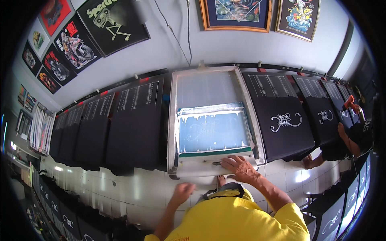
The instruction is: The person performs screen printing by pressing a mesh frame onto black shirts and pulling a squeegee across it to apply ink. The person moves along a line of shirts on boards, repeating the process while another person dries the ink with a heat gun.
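Observation:
A screen printing frame with pale metal sides lies straight ahead of me. Its blue stencil area carries a faint scroll design, with white ink smeared along the far end and streaked down the mesh. Across its near end rests a wide squeegee with a pale metal holder and a green blade. My right hand grips the holder right of its middle, fingers bent over it. My left hand hangs apart from the frame, nearer my body, blurred by motion; its fingers look curled but cannot be made out clearly.
Black cloth-covered boards line the left side. On the right, a black shirt bears a white scroll print, with similar ones beyond. At far right a person holds an orange heat gun. More printed black shirts stand behind me.

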`<state>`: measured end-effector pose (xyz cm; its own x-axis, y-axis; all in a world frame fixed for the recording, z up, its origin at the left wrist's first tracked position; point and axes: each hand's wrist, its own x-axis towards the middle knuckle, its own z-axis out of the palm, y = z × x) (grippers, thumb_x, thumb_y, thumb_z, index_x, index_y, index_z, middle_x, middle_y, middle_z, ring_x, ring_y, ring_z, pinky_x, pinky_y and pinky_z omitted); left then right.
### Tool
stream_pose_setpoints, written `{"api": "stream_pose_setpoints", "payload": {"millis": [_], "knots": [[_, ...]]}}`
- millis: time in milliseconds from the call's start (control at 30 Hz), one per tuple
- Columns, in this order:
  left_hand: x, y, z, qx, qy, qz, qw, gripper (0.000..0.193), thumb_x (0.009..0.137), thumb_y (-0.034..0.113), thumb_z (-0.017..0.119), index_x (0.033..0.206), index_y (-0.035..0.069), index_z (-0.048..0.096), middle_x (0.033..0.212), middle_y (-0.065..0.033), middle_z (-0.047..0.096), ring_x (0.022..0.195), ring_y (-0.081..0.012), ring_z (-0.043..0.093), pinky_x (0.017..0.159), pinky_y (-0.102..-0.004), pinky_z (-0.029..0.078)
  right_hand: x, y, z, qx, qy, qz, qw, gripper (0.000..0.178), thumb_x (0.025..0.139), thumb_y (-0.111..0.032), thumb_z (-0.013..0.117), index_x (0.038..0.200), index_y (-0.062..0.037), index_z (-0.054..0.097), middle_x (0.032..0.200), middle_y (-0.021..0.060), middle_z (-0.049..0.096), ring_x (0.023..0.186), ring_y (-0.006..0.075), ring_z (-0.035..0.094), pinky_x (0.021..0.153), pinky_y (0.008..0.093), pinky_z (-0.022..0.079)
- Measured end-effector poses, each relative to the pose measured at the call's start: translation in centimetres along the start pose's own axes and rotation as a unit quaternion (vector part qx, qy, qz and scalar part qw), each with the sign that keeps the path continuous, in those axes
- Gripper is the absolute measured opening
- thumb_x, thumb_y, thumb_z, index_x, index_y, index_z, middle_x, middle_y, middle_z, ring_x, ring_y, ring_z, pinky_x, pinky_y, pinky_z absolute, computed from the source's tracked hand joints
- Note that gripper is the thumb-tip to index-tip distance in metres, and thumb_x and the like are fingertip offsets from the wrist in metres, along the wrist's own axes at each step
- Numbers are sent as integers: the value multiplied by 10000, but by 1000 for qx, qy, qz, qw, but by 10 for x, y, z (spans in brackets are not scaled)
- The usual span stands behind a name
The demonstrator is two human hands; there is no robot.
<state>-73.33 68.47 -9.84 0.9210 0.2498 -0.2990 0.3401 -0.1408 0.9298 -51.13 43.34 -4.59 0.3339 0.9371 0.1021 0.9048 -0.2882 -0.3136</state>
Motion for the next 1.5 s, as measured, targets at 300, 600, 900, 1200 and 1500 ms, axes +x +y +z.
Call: {"api": "stream_pose_setpoints", "payload": {"millis": [300,600,900,1200,1500], "knots": [[60,0,63,-250,-144,-100,952,544,1064,487,366,1225,24,601,808,-25,616,540,-59,451,485,-212,352,50,-13,-13,-93,54,79,991,318,701,-80,673,1008,-78,591,947,87,655,902,288,661,785,422,551],[68,-12,72,-404,-122,-156,893,522,1087,421,326,1129,-4,625,741,-34,601,484,-74,438,471,-211,341,57,-6,-25,-116,137,41,983,225,692,-139,718,866,-92,584,868,63,613,826,242,642,711,387,567],[75,-19,100,-192,-147,-24,970,461,1089,392,330,1030,29,609,755,-5,555,585,-79,470,556,-249,417,150,83,-44,-121,116,115,979,318,711,-186,828,976,-101,675,915,65,692,898,265,664,782,399,575],[80,-22,102,-169,-113,-3,979,470,1083,336,376,721,59,490,593,-9,448,517,-133,419,543,-299,381,202,131,-59,-154,23,168,973,366,779,-272,781,1108,-145,684,1032,36,691,1048,238,635,883,400,555],[74,-6,101,-192,-73,-112,972,468,1063,341,419,714,44,515,611,-32,472,584,-151,436,607,-328,395,210,139,-57,-125,0,158,979,351,756,-241,750,1083,-118,712,961,86,723,928,288,688,847,416,565]]}}
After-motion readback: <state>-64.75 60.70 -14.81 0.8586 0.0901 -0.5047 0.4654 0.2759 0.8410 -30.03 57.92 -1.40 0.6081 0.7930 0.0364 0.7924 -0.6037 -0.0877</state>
